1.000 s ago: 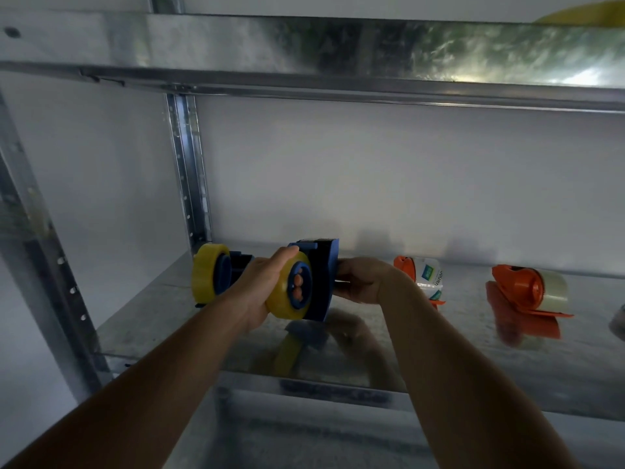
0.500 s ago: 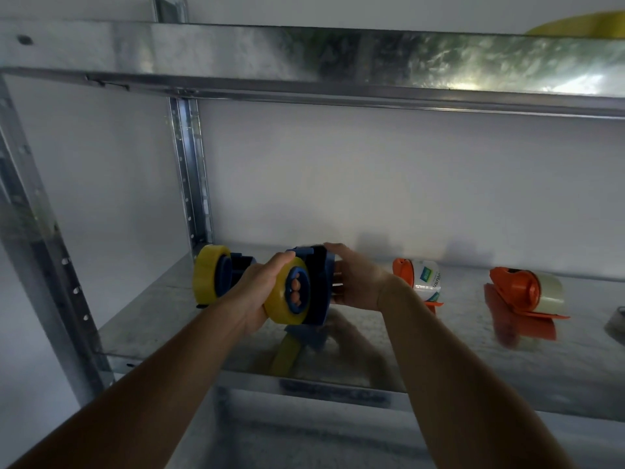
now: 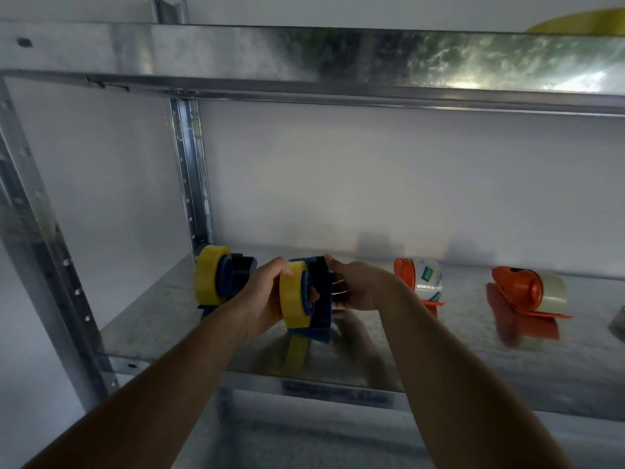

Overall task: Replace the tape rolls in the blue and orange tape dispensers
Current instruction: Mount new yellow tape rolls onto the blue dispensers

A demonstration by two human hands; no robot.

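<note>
We grip the yellow tape roll (image 3: 295, 294) with the left hand (image 3: 262, 299) while the right hand (image 3: 355, 288) clasps the blue dispenser (image 3: 319, 292) above the metal shelf (image 3: 152, 319). Pull the roll straight along the hub, bracing the body firmly.

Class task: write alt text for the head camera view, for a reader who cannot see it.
Two bare hands hold a blue tape dispenser over a metal shelf: the left hand grips its yellow tape roll, the right hand its body. Another blue dispenser stands left; two orange dispensers stand right.
</note>
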